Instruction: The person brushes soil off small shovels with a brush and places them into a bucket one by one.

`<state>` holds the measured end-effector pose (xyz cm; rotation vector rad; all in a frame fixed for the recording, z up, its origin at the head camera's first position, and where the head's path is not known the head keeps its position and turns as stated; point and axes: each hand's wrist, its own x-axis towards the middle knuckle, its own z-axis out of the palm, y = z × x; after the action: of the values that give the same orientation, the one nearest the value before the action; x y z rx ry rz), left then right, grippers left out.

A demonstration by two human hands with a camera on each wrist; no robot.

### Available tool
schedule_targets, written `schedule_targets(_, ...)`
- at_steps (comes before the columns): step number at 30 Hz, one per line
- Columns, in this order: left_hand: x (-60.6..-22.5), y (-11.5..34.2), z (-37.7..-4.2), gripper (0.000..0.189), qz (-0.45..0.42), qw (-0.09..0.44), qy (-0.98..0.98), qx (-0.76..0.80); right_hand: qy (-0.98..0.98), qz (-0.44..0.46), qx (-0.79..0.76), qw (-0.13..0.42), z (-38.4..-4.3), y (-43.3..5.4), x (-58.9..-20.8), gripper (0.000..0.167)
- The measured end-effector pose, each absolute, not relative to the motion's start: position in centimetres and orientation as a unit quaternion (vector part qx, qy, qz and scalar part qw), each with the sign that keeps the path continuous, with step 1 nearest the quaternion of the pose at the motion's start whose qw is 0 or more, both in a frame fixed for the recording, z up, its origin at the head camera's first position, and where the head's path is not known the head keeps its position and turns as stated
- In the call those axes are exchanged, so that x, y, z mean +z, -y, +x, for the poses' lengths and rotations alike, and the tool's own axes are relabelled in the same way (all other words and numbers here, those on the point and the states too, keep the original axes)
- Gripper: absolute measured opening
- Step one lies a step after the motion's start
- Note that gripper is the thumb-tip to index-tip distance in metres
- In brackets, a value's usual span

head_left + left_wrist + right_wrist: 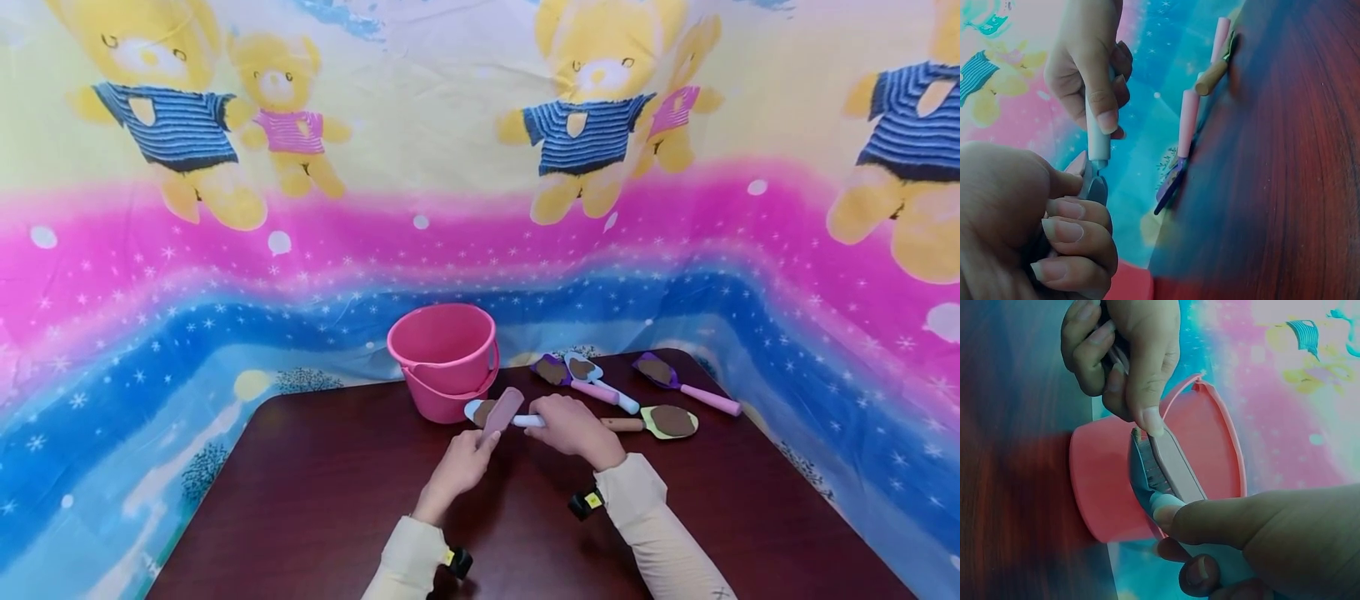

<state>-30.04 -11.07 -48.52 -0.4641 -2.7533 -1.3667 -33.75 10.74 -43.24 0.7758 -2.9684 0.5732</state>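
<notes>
My left hand point(459, 463) grips a mauve scrubbing-type brush point(502, 410). Its bristles point(1155, 465) meet the blade of a small pale-blue trowel point(1140, 469) in the right wrist view. The trowel's white handle point(1099, 134) is held by my right hand point(573, 427), thumb laid along it. Brown, soil-like matter point(483, 412) shows on the blade, partly hidden behind the brush. Both tools are held up in front of a pink bucket point(442, 392), whose handle hangs down at the front.
Right of the bucket lie several more trowels with brown matter on their blades: a purple one point(551, 371), a pale-blue one point(583, 367), another purple one point(655, 370) and a green one point(671, 422). They rest on the dark wooden table point(322, 492), before a bear-print cloth point(420, 150).
</notes>
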Motion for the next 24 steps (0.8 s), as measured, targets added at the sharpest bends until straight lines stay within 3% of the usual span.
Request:
schedule_targets(11, -48.89, 11.23, -30.24, 0.028, -0.148, -0.004, 0.893, -0.424, 0.949, 0.246, 0.197, -0.001, -34.10, -11.01, -43.26, 0.012)
schedule_targets(24, -48.72, 11.37, -30.27, 0.030, -0.140, -0.009, 0.899, -0.415, 0.948, 0.246, 0.204, -0.007, -34.05, -11.16, -42.84, 0.011)
